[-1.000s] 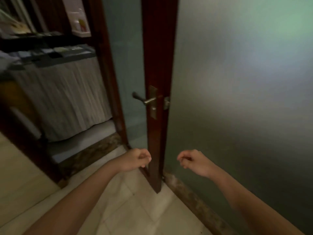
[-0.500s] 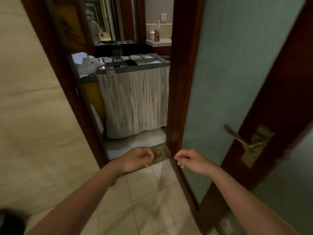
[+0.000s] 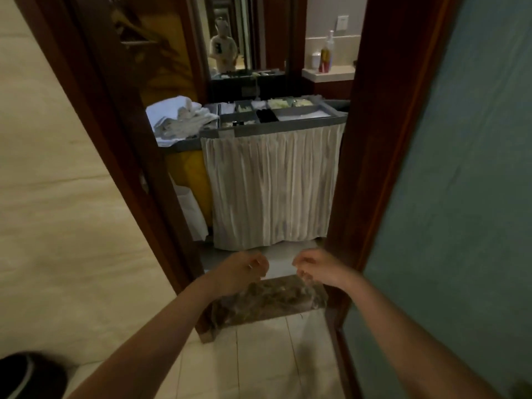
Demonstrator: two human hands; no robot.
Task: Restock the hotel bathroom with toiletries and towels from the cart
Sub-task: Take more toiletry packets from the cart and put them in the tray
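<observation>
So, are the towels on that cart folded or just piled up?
Piled up loosely: the white towels lie crumpled in a heap at the left end of the cart, with no flat, squared stack showing.

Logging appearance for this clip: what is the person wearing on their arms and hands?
The left forearm and right forearm are bare as far as the frame shows, with no sleeves, gloves, watch or wristband. The left hand has a small metallic glint on one finger, probably a ring. The right hand shows nothing worn.
</observation>
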